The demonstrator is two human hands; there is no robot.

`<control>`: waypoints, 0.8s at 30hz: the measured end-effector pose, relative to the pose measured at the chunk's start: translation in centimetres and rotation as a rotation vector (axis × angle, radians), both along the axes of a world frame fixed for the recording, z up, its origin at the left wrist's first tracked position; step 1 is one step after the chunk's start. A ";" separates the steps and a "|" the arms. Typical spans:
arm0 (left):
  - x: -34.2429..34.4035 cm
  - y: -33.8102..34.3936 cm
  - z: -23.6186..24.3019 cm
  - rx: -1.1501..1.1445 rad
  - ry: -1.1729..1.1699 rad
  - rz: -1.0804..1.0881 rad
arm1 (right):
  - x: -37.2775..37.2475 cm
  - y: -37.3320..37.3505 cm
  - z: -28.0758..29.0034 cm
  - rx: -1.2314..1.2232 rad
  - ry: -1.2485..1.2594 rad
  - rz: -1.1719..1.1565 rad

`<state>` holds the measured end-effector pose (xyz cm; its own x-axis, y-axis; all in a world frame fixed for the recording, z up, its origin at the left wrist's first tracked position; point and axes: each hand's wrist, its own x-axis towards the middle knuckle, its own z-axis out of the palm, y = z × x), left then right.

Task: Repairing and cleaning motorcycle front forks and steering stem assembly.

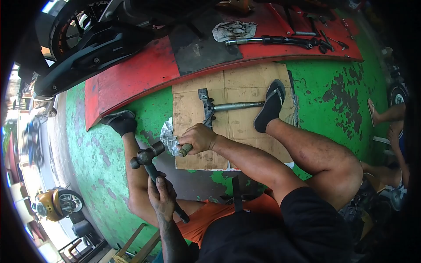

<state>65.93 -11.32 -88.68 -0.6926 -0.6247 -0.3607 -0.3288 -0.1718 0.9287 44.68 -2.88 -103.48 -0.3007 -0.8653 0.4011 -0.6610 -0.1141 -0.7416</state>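
My left hand (163,199) is closed round the handle of a ball-peen hammer (148,155), its head raised above the floor. My right hand (198,138) grips a short, worn metal rod (185,150) whose end sticks out beside the hammer head; the two are apart. Just beyond my right hand, a motorcycle steering stem (239,105) lies on a flattened cardboard sheet (237,131), its bracket end partly hidden by the hand. A crumpled white rag (168,131) sits at the cardboard's left edge, next to my right hand.
A low red platform (131,83) runs along the far side, bearing a fork tube (272,40), a dirty rag (234,30) and several tools. A motorcycle (87,57) stands at far left. My feet flank the stem. Another person's legs (386,114) show at right.
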 end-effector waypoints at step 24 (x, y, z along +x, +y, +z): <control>-1.4 4.2 -4.5 -0.094 0.009 0.183 | -2.1 -2.5 -0.1 -0.061 -0.059 -0.072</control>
<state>64.51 -7.07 -93.22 -0.5675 -0.7710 -0.2891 -0.2919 -0.1399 0.9462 42.60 -5.36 -103.62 -0.3862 -0.8152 0.4317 -0.6243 -0.1136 -0.7729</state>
